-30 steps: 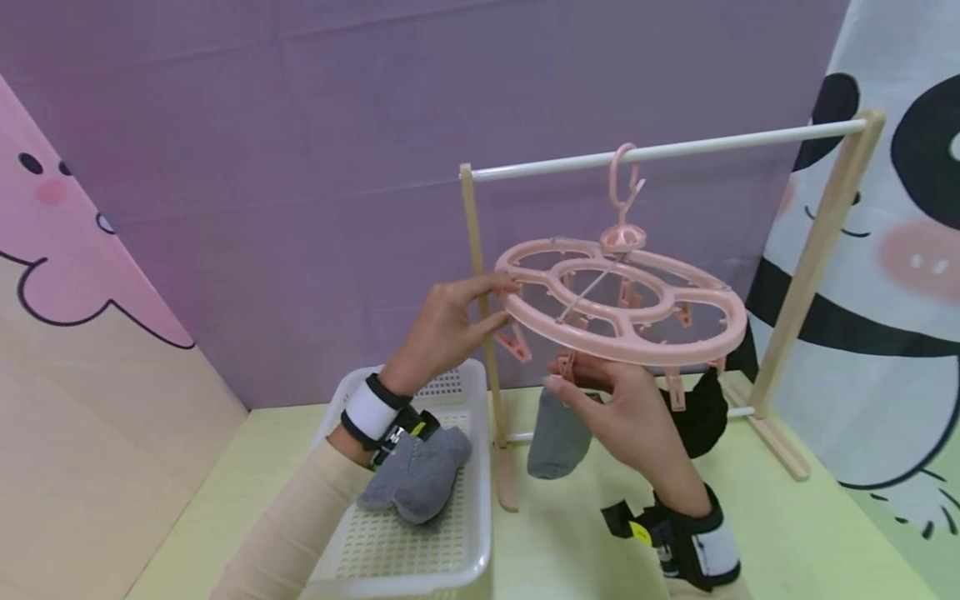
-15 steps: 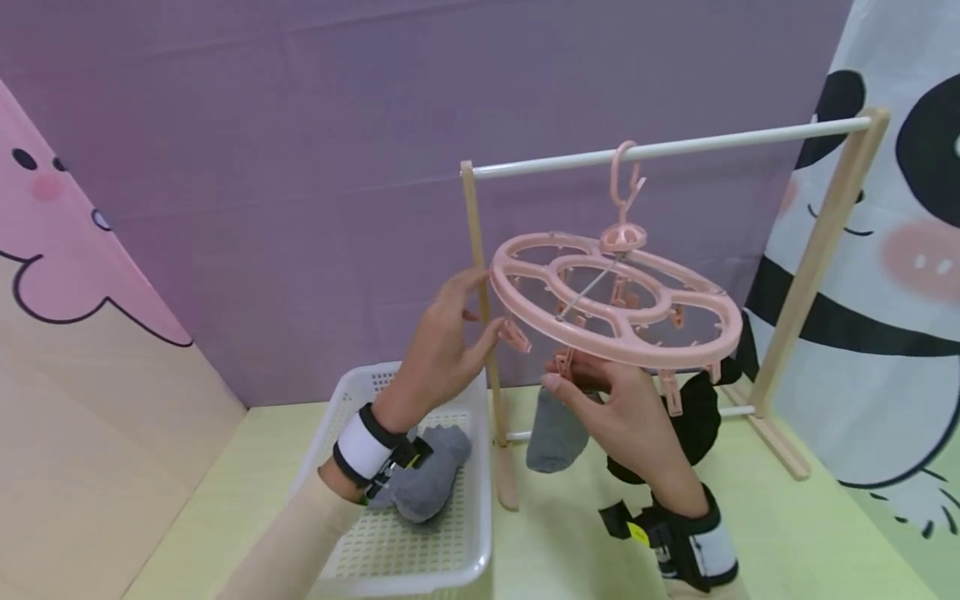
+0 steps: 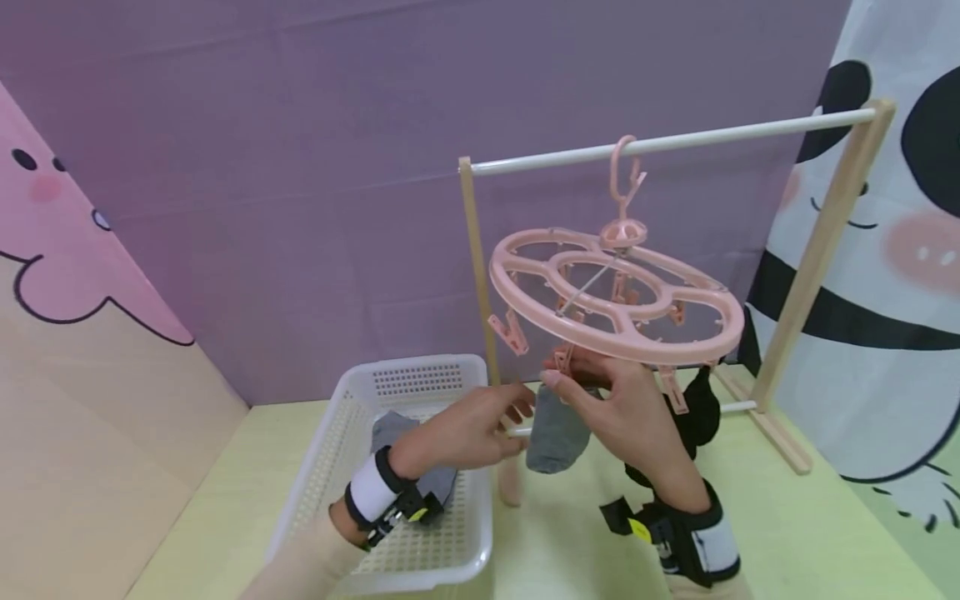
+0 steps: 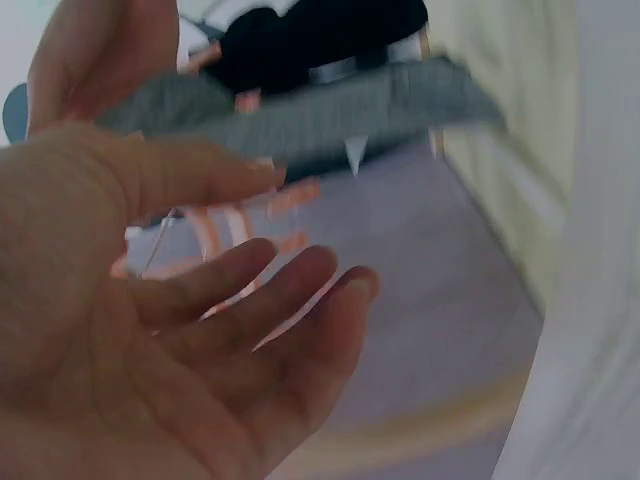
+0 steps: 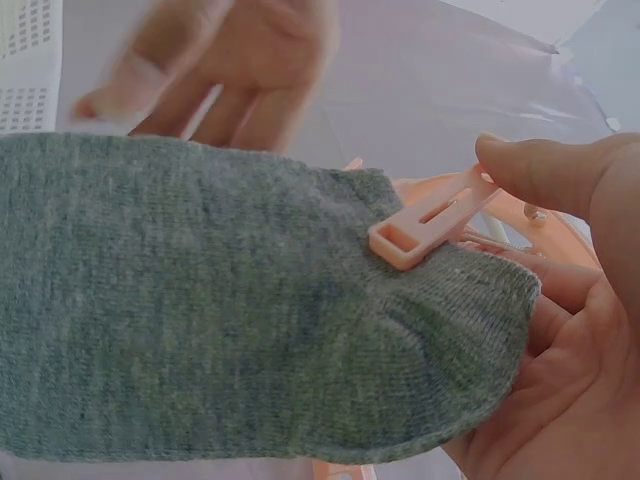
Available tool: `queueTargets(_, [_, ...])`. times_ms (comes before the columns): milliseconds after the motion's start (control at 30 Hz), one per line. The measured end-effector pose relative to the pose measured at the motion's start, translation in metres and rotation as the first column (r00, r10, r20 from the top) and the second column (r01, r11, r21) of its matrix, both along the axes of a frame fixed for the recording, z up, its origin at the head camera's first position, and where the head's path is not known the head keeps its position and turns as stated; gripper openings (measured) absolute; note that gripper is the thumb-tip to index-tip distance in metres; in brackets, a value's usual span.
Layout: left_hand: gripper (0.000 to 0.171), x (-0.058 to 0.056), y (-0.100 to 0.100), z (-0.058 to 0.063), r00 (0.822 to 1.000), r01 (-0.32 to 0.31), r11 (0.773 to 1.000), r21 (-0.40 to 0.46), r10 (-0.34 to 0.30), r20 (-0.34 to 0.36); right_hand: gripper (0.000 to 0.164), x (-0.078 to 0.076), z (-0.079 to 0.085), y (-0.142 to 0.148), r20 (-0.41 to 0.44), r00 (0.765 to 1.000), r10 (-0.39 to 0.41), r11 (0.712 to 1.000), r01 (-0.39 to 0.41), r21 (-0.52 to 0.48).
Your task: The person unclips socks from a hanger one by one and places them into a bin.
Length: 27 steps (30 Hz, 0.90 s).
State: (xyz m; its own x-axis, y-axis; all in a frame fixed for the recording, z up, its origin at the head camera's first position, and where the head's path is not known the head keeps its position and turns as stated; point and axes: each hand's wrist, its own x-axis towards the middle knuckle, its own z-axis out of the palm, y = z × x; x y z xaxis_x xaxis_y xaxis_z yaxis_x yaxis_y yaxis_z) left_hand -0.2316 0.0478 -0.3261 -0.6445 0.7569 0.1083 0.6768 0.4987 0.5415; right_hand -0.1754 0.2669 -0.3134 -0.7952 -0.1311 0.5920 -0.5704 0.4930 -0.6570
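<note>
A pink round clip hanger (image 3: 600, 337) hangs by its hook from the rack's bar. At its near side my right hand (image 3: 626, 412) pinches the end of a pink clothespin (image 5: 430, 220) between thumb and fingers. The clothespin's jaws are on the cuff of a grey sock (image 5: 200, 300), which dangles toe down. My left hand (image 3: 476, 429) is just left of the sock (image 3: 557, 433), holding nothing, its fingers loosely bent and apart. In the left wrist view the sock (image 4: 350, 105) passes beyond the left thumb.
A white basket (image 3: 483, 533) with more grey sock fabric (image 3: 393, 427) stands under the left forearm. Black socks (image 3: 699, 412) hang behind the right hand. The wooden rack with a white bar (image 3: 750, 132) stands on the table; free pink clips (image 3: 510, 333) dangle from the hanger.
My left hand has let go of the hanger's left rim and moved down beside the grey sock. The hanger tilts slightly differently; my right hand stays on the clothespin.
</note>
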Motion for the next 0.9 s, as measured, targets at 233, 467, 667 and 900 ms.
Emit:
queueTargets(233, [0.045,0.005,0.023,-0.018,0.968,0.067,0.985,0.16,-0.103,0.231,0.02,-0.001,0.001,0.003,-0.014,1.0,0.018,1.0,-0.018,-0.009])
queueTargets(467, [0.032,0.004,0.032,-0.03,0.969,-0.005,0.958,0.286,-0.067,0.239,0.014,-0.001,0.002,0.005,-0.052,0.999,0.011,1.0,-0.011,-0.001])
queueTargets(667, [0.031,0.005,0.036,-0.031,0.966,-0.017,0.935,0.353,-0.076,0.247,0.012,-0.002,0.002,0.007,-0.095,0.995,0.014,1.0,-0.015,-0.008])
queueTargets(900, [0.024,0.009,0.04,-0.03,0.967,-0.014,0.915,0.403,-0.089,0.237,0.013,-0.002,0.001,0.008,-0.107,0.994,0.026,0.999,-0.028,-0.017])
